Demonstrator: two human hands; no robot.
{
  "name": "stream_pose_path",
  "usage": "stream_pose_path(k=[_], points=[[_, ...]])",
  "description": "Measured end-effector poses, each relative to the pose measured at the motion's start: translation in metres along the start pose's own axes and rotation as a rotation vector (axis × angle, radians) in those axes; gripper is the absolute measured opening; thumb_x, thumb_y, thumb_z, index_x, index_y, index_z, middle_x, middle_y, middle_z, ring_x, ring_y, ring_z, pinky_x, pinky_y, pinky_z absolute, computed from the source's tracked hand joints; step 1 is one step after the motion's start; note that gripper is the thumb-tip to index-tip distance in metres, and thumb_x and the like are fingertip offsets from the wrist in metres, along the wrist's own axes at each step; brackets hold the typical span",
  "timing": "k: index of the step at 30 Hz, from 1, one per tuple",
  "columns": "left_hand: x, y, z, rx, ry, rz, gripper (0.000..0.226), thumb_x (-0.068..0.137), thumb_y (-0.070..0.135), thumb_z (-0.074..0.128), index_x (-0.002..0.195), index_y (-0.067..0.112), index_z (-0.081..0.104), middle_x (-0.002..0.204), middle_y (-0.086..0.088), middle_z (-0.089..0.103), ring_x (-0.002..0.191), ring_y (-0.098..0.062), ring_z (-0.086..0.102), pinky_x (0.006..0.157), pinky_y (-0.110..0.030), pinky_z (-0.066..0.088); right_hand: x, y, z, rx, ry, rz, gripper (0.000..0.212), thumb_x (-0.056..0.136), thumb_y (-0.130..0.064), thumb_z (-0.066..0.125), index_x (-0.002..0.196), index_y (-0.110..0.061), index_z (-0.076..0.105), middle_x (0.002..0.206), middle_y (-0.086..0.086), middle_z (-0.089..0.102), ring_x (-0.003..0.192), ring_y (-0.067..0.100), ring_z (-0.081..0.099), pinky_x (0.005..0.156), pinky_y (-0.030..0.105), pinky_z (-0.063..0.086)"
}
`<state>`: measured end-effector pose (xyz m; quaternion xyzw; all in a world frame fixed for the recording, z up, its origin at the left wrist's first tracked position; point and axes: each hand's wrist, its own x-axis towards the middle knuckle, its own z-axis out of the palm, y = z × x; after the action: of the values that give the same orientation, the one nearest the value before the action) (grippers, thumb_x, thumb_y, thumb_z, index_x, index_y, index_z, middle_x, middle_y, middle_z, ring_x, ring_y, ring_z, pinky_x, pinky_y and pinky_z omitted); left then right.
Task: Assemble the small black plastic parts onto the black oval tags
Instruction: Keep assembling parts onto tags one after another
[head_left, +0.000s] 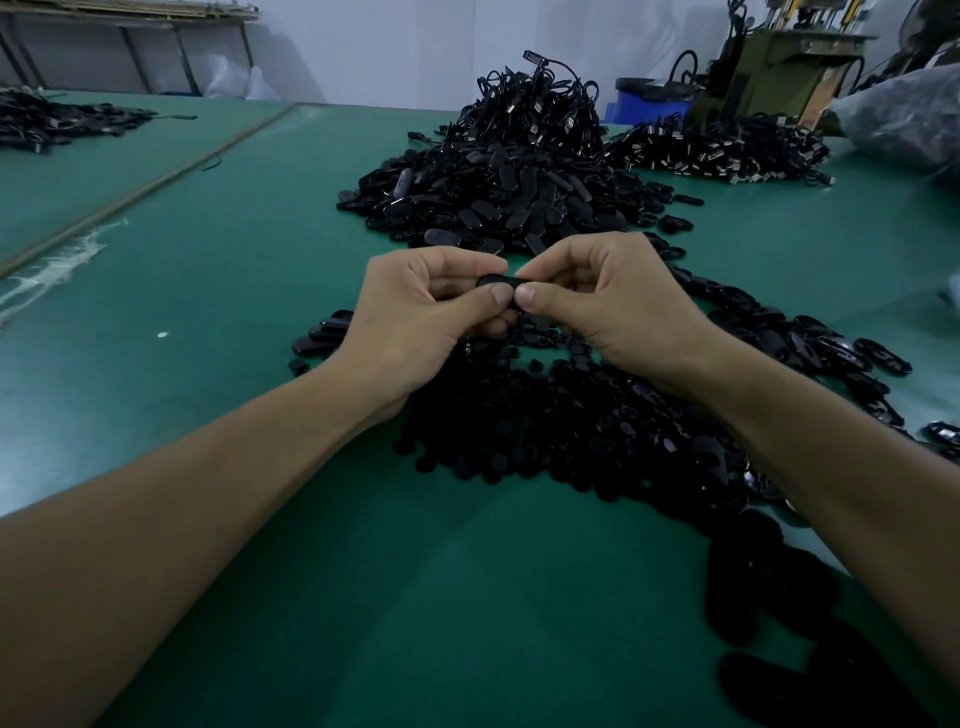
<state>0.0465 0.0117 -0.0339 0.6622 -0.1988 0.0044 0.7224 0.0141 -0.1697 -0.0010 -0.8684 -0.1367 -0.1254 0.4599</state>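
**A:** Where is the tag (501, 283)?

**B:** Mid-view, held above the table (234, 322). The person's left hand (415, 312) pinches its 9 o'clock end between thumb and forefinger. The right hand (613, 306) pinches the 3 o'clock end the same way.

**A:** And the other fingers?

**B:** Curled in under each palm. The two thumb tips lie almost nail to nail along the tag's near edge. Whether a small piece already sits on the tag cannot be told, since the thumbs cover most of it.

**A:** Where are the parts (545, 431)?

**B:** Heaped on the table directly below the hands, spreading toward 5 o'clock under the right forearm.

**A:** Any more tags about?

**B:** A tag pile (493, 202) rises at 12 o'clock, just beyond the knuckles. A few loose tags (324, 332) lie at 9 o'clock, just beside the left wrist. A glossy strip (810, 348) of them runs off between 3 and 4 o'clock.

**A:** What lies farther back?

**B:** Cords (535, 104) are piled at the rear of the tag pile, at 12 o'clock. A second heap (727, 150) with metal ends sits at 1 o'clock. Behind it stand a bin (644, 104) and a machine (769, 67). A dark heap (52, 122) lies well apart at 10 o'clock.
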Motion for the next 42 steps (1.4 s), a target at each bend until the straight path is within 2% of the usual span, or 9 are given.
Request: stream_pose_path(k=[5, 14, 18, 22, 29, 38, 42], points=[[-0.0001, 0.0010, 0.0010, -0.019, -0.001, -0.010, 0.015, 0.085, 0.000, 0.076, 0.094, 0.011, 0.073, 0.077, -0.007, 0.077, 0.069, -0.016, 0.075, 0.067, -0.019, 0.058, 0.0013, 0.0021, -0.0009, 0.018, -0.005, -0.001, 0.006, 0.090, -0.013, 0.072, 0.096, -0.012, 0.074, 0.085, 0.002, 0.073, 0.072, 0.003, 0.064, 0.071, 0.017, 0.055], [-0.0007, 0.0025, -0.0001, -0.035, -0.024, -0.034, 0.014, 0.085, 0.000, 0.074, 0.096, 0.010, 0.072, 0.077, -0.007, 0.077, 0.070, -0.015, 0.074, 0.068, -0.019, 0.058, 0.0016, 0.0027, -0.0014, 0.027, -0.025, -0.007, 0.005, 0.090, -0.012, 0.072, 0.094, -0.015, 0.074, 0.087, 0.005, 0.075, 0.075, 0.008, 0.066, 0.076, 0.024, 0.057], [-0.0005, 0.0021, 0.0000, -0.037, -0.026, -0.040, 0.014, 0.085, 0.000, 0.074, 0.096, 0.009, 0.072, 0.077, -0.007, 0.077, 0.070, -0.015, 0.074, 0.068, -0.018, 0.058, 0.0013, 0.0024, -0.0012, 0.012, -0.029, -0.017, 0.006, 0.090, -0.011, 0.072, 0.095, -0.014, 0.074, 0.085, 0.001, 0.074, 0.072, 0.001, 0.065, 0.072, 0.015, 0.054], [-0.0001, 0.0014, -0.0001, -0.035, -0.030, -0.038, 0.014, 0.085, 0.001, 0.074, 0.095, 0.010, 0.072, 0.077, -0.007, 0.077, 0.070, -0.015, 0.074, 0.068, -0.019, 0.058, 0.0010, 0.0023, -0.0008, -0.015, -0.024, -0.019, 0.005, 0.090, -0.012, 0.072, 0.095, -0.011, 0.073, 0.085, 0.003, 0.074, 0.072, 0.004, 0.065, 0.072, 0.018, 0.055], [-0.0006, 0.0014, 0.0001, -0.027, -0.024, -0.040, 0.014, 0.085, 0.001, 0.074, 0.095, 0.011, 0.072, 0.078, -0.007, 0.077, 0.070, -0.015, 0.074, 0.068, -0.019, 0.058, 0.0003, 0.0019, -0.0006, 0.022, -0.033, -0.017, 0.007, 0.090, -0.009, 0.071, 0.097, -0.010, 0.073, 0.084, 0.000, 0.073, 0.072, 0.000, 0.064, 0.071, 0.014, 0.052], [-0.0014, 0.0017, 0.0015, -0.012, -0.025, -0.018, 0.014, 0.086, 0.000, 0.074, 0.095, 0.011, 0.072, 0.078, -0.005, 0.077, 0.072, -0.015, 0.075, 0.068, -0.019, 0.058, -0.0001, 0.0014, 0.0007, -0.064, 0.003, -0.023, 0.004, 0.091, -0.015, 0.072, 0.094, -0.017, 0.071, 0.085, 0.001, 0.072, 0.074, 0.009, 0.066, 0.071, 0.021, 0.056], [-0.0007, 0.0034, 0.0010, 0.059, -0.021, 0.016, 0.014, 0.088, 0.002, 0.074, 0.095, 0.013, 0.071, 0.078, -0.004, 0.077, 0.072, -0.016, 0.075, 0.069, -0.020, 0.058, 0.0001, 0.0020, 0.0025, -0.088, 0.015, -0.014, 0.004, 0.092, -0.019, 0.070, 0.091, -0.023, 0.069, 0.080, -0.010, 0.068, 0.068, -0.005, 0.060, 0.064, 0.012, 0.048]])
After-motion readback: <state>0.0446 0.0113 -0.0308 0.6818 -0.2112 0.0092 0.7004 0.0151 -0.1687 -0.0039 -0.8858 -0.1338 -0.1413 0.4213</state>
